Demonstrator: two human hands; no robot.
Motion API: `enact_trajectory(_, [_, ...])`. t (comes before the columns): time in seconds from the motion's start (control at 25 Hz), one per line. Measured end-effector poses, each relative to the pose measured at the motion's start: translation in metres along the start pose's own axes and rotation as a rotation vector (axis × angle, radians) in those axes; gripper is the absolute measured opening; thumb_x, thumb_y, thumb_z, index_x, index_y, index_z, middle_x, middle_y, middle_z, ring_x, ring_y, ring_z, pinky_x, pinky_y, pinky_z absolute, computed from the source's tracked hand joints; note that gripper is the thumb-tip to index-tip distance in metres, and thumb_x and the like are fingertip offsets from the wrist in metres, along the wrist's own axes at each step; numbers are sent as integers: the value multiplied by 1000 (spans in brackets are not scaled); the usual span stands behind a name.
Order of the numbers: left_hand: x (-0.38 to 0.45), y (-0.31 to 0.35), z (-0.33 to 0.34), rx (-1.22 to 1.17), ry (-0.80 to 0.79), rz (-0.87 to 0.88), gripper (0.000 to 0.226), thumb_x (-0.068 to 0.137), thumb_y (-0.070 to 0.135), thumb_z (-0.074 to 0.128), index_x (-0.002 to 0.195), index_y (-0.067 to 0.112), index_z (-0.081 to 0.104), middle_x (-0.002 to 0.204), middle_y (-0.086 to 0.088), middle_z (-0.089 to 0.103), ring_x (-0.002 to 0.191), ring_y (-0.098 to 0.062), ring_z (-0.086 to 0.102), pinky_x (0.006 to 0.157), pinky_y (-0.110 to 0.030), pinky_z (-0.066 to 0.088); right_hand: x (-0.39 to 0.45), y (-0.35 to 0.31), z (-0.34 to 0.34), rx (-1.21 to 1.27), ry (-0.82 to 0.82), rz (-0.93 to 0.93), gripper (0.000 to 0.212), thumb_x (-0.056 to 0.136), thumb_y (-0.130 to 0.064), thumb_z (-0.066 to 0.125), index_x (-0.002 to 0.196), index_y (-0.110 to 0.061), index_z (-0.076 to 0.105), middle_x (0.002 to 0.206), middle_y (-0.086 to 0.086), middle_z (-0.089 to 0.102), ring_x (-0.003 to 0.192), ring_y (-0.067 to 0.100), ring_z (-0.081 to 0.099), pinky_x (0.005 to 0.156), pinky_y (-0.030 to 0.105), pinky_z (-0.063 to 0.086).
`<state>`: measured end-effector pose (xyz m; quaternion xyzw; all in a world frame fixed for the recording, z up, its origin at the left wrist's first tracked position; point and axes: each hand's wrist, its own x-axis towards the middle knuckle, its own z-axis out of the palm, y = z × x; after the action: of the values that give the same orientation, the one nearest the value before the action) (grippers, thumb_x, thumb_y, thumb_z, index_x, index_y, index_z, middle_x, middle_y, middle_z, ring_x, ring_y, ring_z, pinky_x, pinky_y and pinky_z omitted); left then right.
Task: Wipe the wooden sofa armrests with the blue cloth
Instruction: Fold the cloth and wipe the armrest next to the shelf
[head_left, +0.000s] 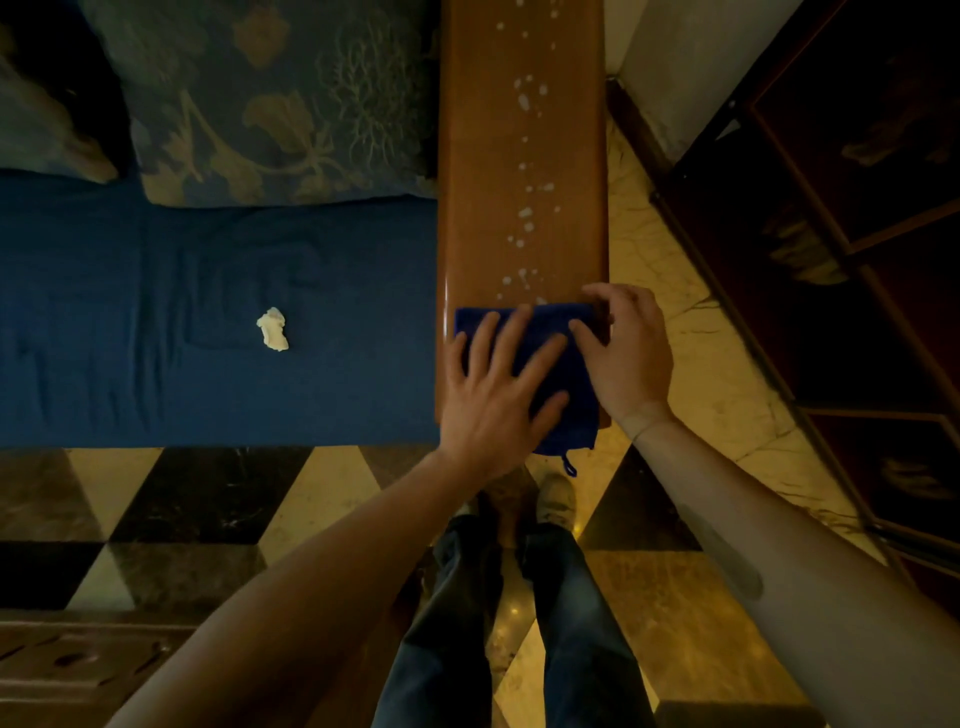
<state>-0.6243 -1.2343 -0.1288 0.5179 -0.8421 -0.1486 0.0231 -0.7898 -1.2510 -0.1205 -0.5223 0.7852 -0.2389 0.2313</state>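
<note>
A wide wooden armrest (483, 156) runs away from me, dotted with several white specks down its middle. The blue cloth (550, 322) lies flat on the armrest's near end, its loop hanging over the front edge. My left hand (498, 395) presses on the cloth with fingers spread and straight. My right hand (626, 353) sits at the cloth's right edge, fingers bent, thumb and fingertips pinching the cloth's far right corner.
The blue sofa seat (156, 338) lies to the left with a crumpled pale scrap (272, 328) on it and a patterned cushion (270, 104) behind. A dark wooden cabinet (857, 260) stands to the right across a strip of marble floor (675, 322).
</note>
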Motion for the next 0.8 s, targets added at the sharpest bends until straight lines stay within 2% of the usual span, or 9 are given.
enact_trajectory(0.08, [-3, 1, 13, 128, -89, 111, 69, 96, 66, 32, 156, 34, 20, 166, -8, 12, 152, -37, 8, 116, -65, 12, -2, 1, 5, -115, 4, -116, 33, 95, -27, 56, 128, -26, 57, 138, -3, 50, 125, 21, 48, 97, 37, 46])
enact_trajectory(0.28, [32, -3, 10, 193, -73, 112, 85, 90, 77, 25, 158, 28, 9, 167, -6, 7, 153, -35, -1, 115, -68, 5, 11, -6, 23, -274, -91, -307, 44, 103, -39, 37, 143, -23, 48, 157, -1, 38, 148, 26, 28, 118, 51, 23])
enact_trajectory(0.4, [90, -13, 0, 196, -49, 70, 90, 87, 78, 20, 158, 26, 2, 167, -5, 6, 153, -31, -4, 117, -66, 3, 57, -18, 25, -282, -229, -355, 54, 104, -49, 24, 153, -28, 32, 163, -6, 26, 153, 24, 14, 122, 55, 9])
enact_trajectory(0.52, [153, -36, -9, 227, -31, 86, 92, 85, 81, 18, 158, 27, 4, 167, -2, 5, 154, -29, -2, 118, -64, 2, 120, -26, 28, -238, -257, -327, 57, 104, -50, 16, 158, -30, 14, 167, -9, 9, 154, 19, 1, 123, 53, 3])
enact_trajectory(0.68, [188, -57, -14, 201, -25, 131, 80, 89, 79, 17, 157, 37, 9, 167, 1, 7, 154, -29, 2, 119, -63, 1, 146, -14, 31, -191, -212, -244, 59, 105, -49, 16, 158, -26, 6, 168, -5, 3, 154, 21, -2, 124, 52, 7])
enact_trajectory(0.8, [166, -52, -10, 121, 10, -10, 73, 91, 75, 20, 155, 42, 10, 167, 1, 5, 154, -30, 1, 119, -63, 3, 109, 13, 30, -8, -207, -68, 61, 104, -53, 17, 158, -28, 2, 168, -4, 2, 154, 18, 5, 123, 48, 18])
